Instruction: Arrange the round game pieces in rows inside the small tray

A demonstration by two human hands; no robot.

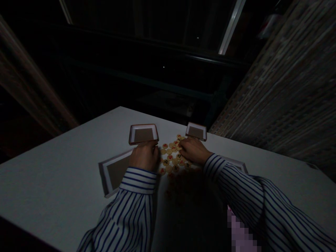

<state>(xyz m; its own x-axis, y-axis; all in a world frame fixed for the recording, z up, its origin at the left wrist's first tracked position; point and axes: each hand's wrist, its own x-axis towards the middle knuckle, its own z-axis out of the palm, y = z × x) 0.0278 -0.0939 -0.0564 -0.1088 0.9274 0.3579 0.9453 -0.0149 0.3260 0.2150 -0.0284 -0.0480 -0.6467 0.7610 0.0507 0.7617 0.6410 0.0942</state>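
Many round, pale wooden Chinese chess pieces (pixel 170 158), with red or dark characters, lie in a loose cluster on the white table (pixel 78 154). My left hand (pixel 144 155) is closed at the cluster's left side, in front of a small open tray (pixel 144 133). Its curled fingers hide whatever may be inside them. From the right, my right hand (pixel 194 149) reaches over the pieces, with bent fingertips pressed together at the upper part of the cluster. Whether a piece is pinched there is hidden. The nearest pieces lie in dark shadow.
A second small tray (pixel 196 131) stands behind my right hand. At the left lies a larger shallow tray (pixel 115 175), partly covered by my left hand; another tray (pixel 243 166) shows behind my right sleeve. A curtain (pixel 283 77) hangs beyond the table's right side.
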